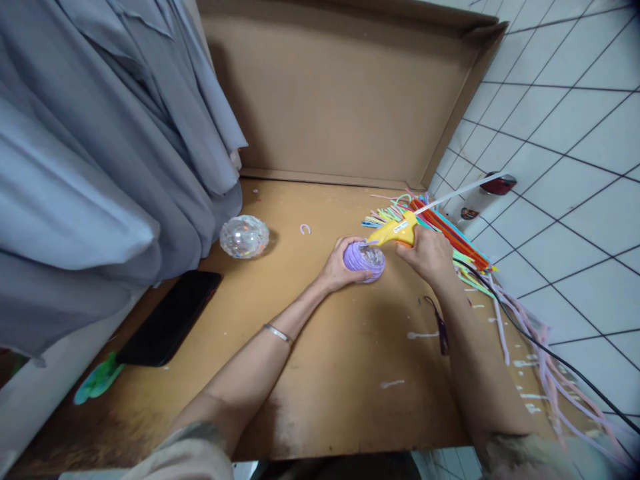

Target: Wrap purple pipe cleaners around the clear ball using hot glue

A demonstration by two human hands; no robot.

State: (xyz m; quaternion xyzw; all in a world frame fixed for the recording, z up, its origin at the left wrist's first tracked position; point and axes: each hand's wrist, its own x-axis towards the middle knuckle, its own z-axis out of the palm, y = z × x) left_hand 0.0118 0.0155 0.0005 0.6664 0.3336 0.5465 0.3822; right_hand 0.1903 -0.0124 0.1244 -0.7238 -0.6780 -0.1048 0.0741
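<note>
My left hand (341,265) is wrapped round a ball covered in purple pipe cleaner (356,262), with a bare clear patch showing on its upper right. In my right hand (434,252) is a yellow hot glue gun (393,231), its nozzle at the top of the ball; I cannot tell whether it touches. A long pale glue stick (460,192) juts from the gun's back end. Left of my hands sits a clear plastic ball (245,237) with coloured specks. A small pink curl of pipe cleaner (305,229) lies between them.
Bundles of coloured pipe cleaners (450,230) lie along the tiled wall, near a black cable (545,347) and a clear bottle (475,207). A black phone (173,320) rests at left by the grey curtain (100,133). Cardboard (340,93) stands behind. Dried glue dots the wooden table (330,400).
</note>
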